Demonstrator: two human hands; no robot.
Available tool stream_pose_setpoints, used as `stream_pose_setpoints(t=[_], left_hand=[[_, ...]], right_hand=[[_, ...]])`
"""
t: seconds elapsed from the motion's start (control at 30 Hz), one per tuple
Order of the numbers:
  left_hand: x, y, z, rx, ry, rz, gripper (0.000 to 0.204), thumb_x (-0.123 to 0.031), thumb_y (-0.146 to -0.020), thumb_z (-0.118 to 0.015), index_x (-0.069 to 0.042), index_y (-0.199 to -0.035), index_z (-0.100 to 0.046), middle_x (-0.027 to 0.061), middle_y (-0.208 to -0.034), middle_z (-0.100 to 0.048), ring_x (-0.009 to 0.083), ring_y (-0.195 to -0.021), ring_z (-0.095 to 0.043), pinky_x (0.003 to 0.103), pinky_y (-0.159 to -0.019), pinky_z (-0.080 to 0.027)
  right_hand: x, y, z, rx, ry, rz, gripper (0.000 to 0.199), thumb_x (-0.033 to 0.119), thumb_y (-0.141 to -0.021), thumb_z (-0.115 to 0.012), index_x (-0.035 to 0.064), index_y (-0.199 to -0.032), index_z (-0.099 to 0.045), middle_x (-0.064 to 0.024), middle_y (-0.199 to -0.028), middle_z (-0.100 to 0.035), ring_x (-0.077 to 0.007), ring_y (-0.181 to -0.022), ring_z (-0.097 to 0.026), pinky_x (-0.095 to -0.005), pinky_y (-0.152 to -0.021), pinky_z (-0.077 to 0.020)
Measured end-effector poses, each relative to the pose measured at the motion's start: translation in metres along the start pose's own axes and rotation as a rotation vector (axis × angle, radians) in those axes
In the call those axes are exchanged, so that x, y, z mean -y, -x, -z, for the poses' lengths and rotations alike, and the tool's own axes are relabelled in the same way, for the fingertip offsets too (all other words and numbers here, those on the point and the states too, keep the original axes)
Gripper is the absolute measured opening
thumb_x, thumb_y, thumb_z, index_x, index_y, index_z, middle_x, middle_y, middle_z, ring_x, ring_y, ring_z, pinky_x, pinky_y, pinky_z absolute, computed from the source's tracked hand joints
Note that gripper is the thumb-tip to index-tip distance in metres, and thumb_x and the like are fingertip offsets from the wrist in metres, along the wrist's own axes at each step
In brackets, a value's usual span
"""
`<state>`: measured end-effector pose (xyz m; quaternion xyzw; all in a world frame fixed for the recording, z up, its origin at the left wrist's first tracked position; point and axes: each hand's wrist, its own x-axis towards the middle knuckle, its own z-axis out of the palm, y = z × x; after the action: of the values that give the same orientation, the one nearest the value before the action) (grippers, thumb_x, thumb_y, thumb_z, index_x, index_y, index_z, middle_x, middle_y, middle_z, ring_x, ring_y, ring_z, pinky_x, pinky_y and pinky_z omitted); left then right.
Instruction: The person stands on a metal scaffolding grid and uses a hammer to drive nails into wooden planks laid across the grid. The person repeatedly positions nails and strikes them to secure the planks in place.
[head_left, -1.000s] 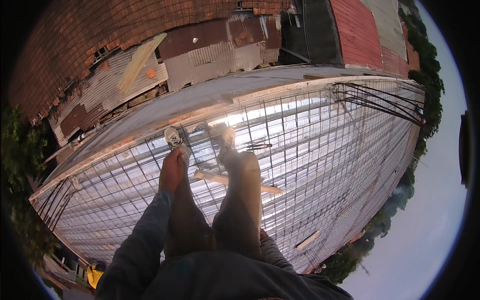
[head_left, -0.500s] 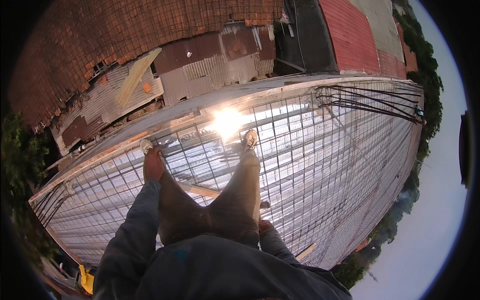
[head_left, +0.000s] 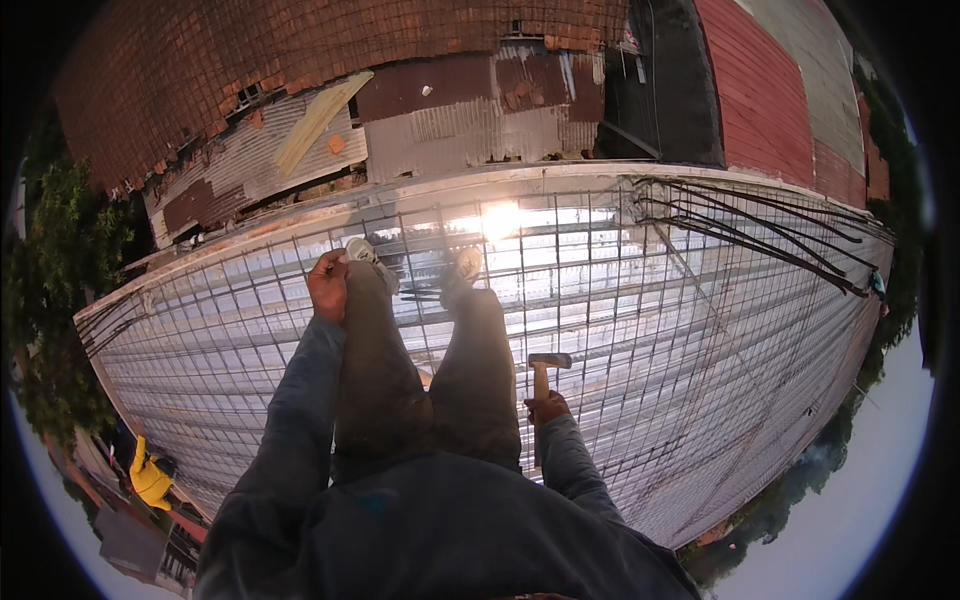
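Note:
My right hand [head_left: 546, 407] grips a hammer [head_left: 541, 378] by its light wooden handle, with the dark head up, above a grid of steel rebar [head_left: 610, 330]. My left hand [head_left: 328, 287] is held out beside my left shoe [head_left: 361, 250], thumb and fingers bent together in a pinch. Anything small between those fingertips is too fine to make out. Under the bars lies shiny ribbed metal sheeting [head_left: 600, 400], where the sun glares back. My right shoe [head_left: 467, 266] stands on the mesh.
A pale raised edge [head_left: 480, 183] bounds the deck in front. Long dark bars [head_left: 750, 230] stick out at the far right. Beyond the edge lie a tiled roof [head_left: 300, 60] and rusty corrugated sheets [head_left: 450, 140]. A person in yellow [head_left: 150, 478] is at the lower left.
My right hand has brought the hammer forward, out from beside my leg. My left hand has lifted off the shoe area and moved slightly right in the picture. The whole view has shifted.

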<state>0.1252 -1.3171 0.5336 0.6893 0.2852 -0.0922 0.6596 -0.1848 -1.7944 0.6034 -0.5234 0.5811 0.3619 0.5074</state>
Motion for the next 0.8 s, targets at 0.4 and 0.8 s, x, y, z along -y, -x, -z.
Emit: stream_pose_setpoints(t=[0.4,0.8], left_hand=[[0.172,0.080,0.053,-0.041,-0.544,0.286,0.018,-0.008,-0.098,-0.067,-0.001,-0.111,-0.077,0.0067,-0.080,-0.072,0.0149,-0.073,-0.068,0.032,-0.068,-0.056],[0.095,0.030,0.056,-0.048,-0.445,0.374,0.014,-0.013,-0.100,-0.072,-0.006,-0.111,-0.077,0.0053,-0.090,-0.076,0.0135,-0.074,-0.070,0.031,-0.063,-0.055]], right_hand=[[0.061,0.056,-0.017,-0.027,0.542,-0.035,0.036,0.025,-0.090,-0.076,-0.0054,-0.109,-0.068,-0.0170,-0.086,-0.072,-0.0303,-0.075,-0.070,-0.0420,-0.065,-0.0552],[0.100,-0.056,-0.003,-0.204,0.762,0.304,0.043,0.030,-0.091,-0.073,-0.0063,-0.114,-0.068,-0.0326,-0.109,-0.074,-0.0472,-0.107,-0.072,-0.0527,-0.089,-0.0567]])
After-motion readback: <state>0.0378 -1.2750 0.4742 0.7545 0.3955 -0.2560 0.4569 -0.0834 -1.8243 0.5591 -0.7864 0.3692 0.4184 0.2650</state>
